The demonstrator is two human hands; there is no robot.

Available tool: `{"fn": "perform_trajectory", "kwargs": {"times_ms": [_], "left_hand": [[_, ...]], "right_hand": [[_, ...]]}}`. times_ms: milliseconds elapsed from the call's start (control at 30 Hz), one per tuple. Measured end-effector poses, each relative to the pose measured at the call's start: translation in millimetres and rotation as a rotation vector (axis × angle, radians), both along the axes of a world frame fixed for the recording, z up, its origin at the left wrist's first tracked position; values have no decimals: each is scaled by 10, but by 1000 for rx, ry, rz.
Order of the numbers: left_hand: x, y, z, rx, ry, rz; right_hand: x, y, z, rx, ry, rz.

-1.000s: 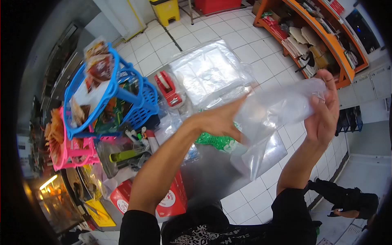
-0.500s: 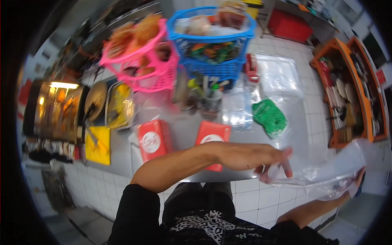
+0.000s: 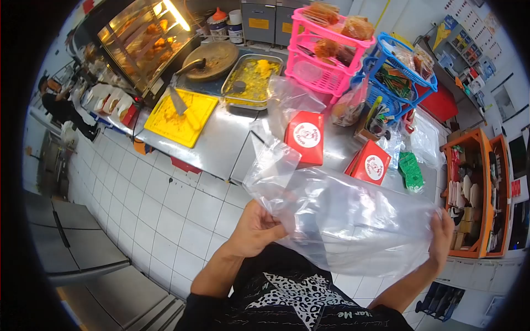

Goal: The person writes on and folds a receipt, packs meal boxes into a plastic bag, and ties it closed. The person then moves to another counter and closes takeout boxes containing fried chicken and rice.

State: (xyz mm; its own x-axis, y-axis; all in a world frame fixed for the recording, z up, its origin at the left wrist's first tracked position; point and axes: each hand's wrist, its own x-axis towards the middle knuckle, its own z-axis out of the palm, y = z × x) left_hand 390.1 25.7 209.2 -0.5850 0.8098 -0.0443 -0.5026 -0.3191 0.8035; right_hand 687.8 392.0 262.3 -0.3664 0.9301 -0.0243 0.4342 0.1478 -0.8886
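Observation:
A large clear plastic bag (image 3: 353, 220) is stretched sideways in front of my body. My left hand (image 3: 258, 227) pinches its left end, where the plastic bunches and sticks up. At the other end my right hand (image 3: 441, 234) grips the edge, with its fingers partly behind the film. Just beyond the bag, a red box (image 3: 305, 140) with a round white label stands on the steel table (image 3: 232, 129). A second red box (image 3: 371, 163) is to its right, its lower part close behind the plastic.
A yellow cutting board (image 3: 176, 113) holds a knife (image 3: 179, 102); behind it are a metal tray (image 3: 251, 80) and a heated display case (image 3: 141, 47). Pink baskets (image 3: 320, 60) and blue baskets (image 3: 408, 69) stand at the back. A green packet (image 3: 410, 171) lies right. Another person (image 3: 63, 105) stands far left.
My left hand has come back from the right, and the bag is now spread between both hands in front of me. The view has turned left.

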Motion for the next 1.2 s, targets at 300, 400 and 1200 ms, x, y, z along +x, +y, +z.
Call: {"fn": "perform_trajectory", "kwargs": {"times_ms": [300,400,1200], "left_hand": [[546,-1292,-524,-207,-250,378],[619,-1636,-584,39,-327,409],[1042,-3096,-1142,-790,141,631]], "right_hand": [[-1841,-2696,-407,-36,101,1234],[-2135,-3241,-943,-89,172,1385],[-3767,-2944,-1117,-28,270,1038]]}}
